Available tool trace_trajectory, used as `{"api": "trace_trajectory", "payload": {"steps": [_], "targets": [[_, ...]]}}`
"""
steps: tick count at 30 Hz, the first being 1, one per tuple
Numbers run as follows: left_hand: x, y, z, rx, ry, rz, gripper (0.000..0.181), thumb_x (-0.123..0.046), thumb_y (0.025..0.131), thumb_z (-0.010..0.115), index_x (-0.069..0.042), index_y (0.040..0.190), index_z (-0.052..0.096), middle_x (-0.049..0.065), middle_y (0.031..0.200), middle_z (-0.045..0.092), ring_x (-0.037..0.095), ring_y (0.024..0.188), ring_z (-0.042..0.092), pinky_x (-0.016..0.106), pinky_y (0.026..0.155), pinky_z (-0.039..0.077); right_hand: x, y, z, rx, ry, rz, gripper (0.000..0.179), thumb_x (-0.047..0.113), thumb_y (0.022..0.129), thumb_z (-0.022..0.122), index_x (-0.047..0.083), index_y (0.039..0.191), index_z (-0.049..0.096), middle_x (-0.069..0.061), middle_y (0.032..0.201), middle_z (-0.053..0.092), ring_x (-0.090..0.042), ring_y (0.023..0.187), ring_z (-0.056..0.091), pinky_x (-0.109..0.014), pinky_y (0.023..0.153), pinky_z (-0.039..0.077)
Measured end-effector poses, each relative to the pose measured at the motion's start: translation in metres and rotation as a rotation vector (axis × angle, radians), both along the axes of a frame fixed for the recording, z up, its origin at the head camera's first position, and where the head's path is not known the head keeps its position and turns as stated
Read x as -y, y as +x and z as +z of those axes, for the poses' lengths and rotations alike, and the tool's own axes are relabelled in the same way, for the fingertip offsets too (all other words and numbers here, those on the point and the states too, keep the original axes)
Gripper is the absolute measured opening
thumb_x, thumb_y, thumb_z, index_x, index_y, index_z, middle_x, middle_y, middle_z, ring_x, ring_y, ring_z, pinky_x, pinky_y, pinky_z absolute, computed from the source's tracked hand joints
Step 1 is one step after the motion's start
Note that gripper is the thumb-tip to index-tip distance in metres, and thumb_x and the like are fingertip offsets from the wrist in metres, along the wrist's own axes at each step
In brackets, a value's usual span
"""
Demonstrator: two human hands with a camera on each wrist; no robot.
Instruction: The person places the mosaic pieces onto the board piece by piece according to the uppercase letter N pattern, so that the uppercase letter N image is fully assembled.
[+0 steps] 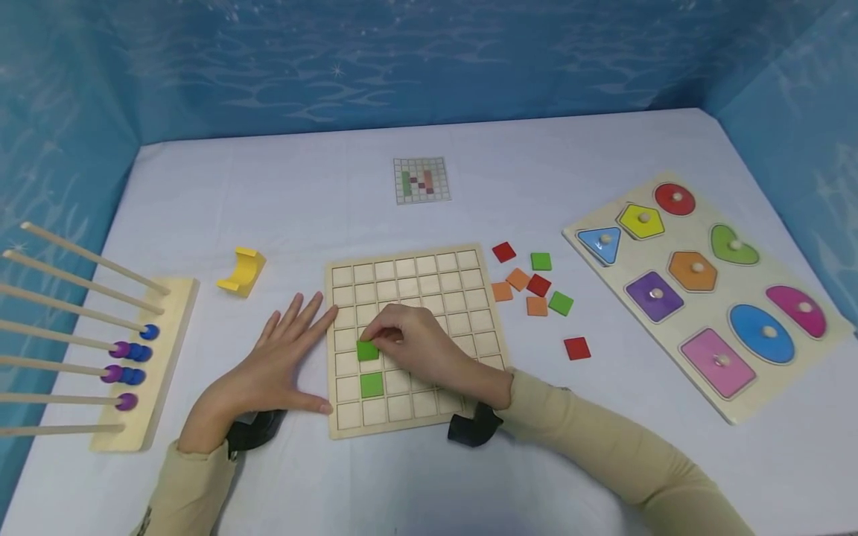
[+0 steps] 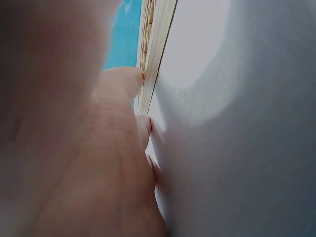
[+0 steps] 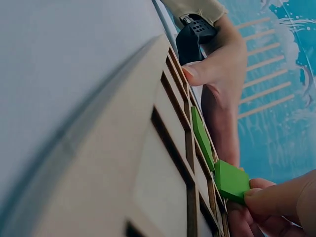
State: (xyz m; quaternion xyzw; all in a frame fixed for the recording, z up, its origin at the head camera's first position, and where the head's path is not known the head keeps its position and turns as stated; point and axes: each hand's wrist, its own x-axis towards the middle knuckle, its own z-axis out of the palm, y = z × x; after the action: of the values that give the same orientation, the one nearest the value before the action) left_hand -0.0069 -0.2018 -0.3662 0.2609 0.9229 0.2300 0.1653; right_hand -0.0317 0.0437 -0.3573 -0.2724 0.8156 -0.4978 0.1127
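Observation:
A wooden grid board (image 1: 415, 284) lies on the white table. One green square tile (image 1: 372, 385) sits in a cell near its lower left. My right hand (image 1: 425, 346) pinches a second green tile (image 1: 366, 351) between thumb and fingers, over the cell just above; in the right wrist view this held green tile (image 3: 231, 181) is tilted at the board's surface. Spread flat on the table, my left hand (image 1: 281, 365) touches the board's left edge with its thumb and index finger. The left wrist view shows the palm (image 2: 113, 158) close up beside the board's edge.
Loose red, orange and green tiles (image 1: 538, 285) lie right of the board. A small pattern card (image 1: 422, 181) is behind it. Far right is a knobbed shape puzzle (image 1: 684, 313). At left stand a yellow curved block (image 1: 243, 272) and a pegged bead rack (image 1: 167, 327).

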Motion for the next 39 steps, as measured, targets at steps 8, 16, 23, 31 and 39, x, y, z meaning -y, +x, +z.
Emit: {"api": "trace_trajectory", "payload": {"steps": [8,16,23,31,39], "targets": [[0.000,0.000,0.001,0.005,0.009,-0.010,0.125,-0.071,0.058,0.071,-0.015,0.152,0.009,0.012,0.155,-0.005,0.031,0.138,-0.014,0.054,0.105,-0.006,0.000,0.006,0.002,-0.092,0.090,0.043,0.015,-0.004,0.082,0.067,0.009,0.087,0.072,0.006,0.083,0.064,-0.004,0.075,0.056,-0.016,0.068,0.047],[0.000,0.000,0.002,0.003,0.014,-0.010,0.125,-0.071,0.059,0.071,-0.015,0.152,0.009,0.012,0.155,-0.005,0.031,0.138,-0.014,0.055,0.105,-0.006,0.000,0.008,0.002,-0.076,0.078,0.042,0.015,-0.005,0.082,0.068,0.009,0.086,0.072,0.005,0.083,0.064,-0.003,0.075,0.056,-0.015,0.067,0.047],[0.001,0.001,-0.001,-0.029,0.032,-0.014,0.126,-0.067,0.057,0.075,-0.016,0.152,0.010,0.012,0.155,-0.003,0.032,0.138,-0.013,0.055,0.105,-0.005,-0.002,0.007,0.001,-0.077,0.086,0.016,0.013,-0.001,0.082,0.070,0.011,0.084,0.073,0.006,0.079,0.066,-0.001,0.071,0.056,-0.017,0.067,0.047],[0.000,0.000,0.000,-0.007,0.021,-0.006,0.127,-0.070,0.056,0.074,-0.017,0.152,0.009,0.011,0.155,-0.004,0.031,0.138,-0.013,0.054,0.105,-0.006,-0.020,0.000,0.006,-0.010,0.006,-0.034,0.007,0.002,0.083,0.069,0.009,0.085,0.073,0.006,0.081,0.068,-0.002,0.073,0.059,-0.021,0.068,0.049],[-0.001,0.001,0.003,0.012,0.019,-0.001,0.125,-0.069,0.057,0.073,-0.016,0.152,0.010,0.013,0.155,-0.003,0.032,0.138,-0.014,0.055,0.105,-0.006,-0.084,-0.006,0.029,-0.024,-0.038,-0.207,0.012,-0.004,0.080,0.070,0.003,0.090,0.073,0.001,0.086,0.069,-0.010,0.079,0.063,-0.024,0.071,0.051]]}}
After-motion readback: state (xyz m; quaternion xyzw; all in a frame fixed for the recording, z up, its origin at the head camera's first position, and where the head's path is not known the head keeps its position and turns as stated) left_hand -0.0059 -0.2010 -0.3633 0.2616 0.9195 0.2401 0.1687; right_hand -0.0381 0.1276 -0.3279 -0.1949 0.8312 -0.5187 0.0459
